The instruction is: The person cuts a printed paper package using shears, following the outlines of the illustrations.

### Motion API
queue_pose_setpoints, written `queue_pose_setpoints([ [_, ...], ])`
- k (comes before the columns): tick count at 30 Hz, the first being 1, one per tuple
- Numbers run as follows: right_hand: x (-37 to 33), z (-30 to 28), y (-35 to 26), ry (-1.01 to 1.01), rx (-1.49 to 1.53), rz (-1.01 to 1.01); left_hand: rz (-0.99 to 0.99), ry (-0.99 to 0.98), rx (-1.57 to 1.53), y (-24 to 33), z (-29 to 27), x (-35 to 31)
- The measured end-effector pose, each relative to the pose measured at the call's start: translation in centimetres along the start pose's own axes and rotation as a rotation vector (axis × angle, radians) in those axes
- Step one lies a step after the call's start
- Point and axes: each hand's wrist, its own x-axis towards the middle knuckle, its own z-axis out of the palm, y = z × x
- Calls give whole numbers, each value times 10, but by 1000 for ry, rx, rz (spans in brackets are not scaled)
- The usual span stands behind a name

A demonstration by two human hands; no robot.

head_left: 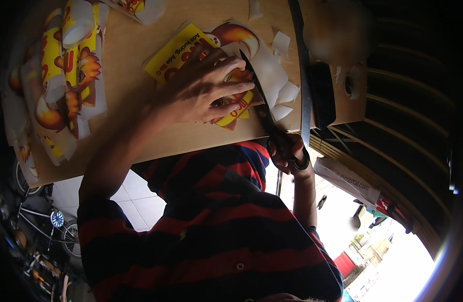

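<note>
My right hand point(293, 155) grips the handles of a pair of black scissors point(262, 100) at the near edge of the table. Their long blades point away from me and lie along the right side of a printed sticker sheet point(166, 59). Yellow with red lettering, the sheet also carries an orange cartoon animal and has a white border. Across it rests my left hand point(201, 93), its fingers spread and pressing down, hiding part of the print. Whether the blades are parted is hard to tell. White paper offcuts point(288, 92) lie just right of the scissors.
Several similar printed pieces point(88, 75), some curled, cover the left of the brown table point(125, 65). A dark strip point(305, 75) and a black oblong object point(323, 95) are at the right. A bicycle point(57, 226) stands on the floor at lower left.
</note>
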Motion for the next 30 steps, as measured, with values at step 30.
queue_pose_setpoints([
  [30,2,9,-22,-30,-274,-109,-62,1,-305,-4,-17,6],
])
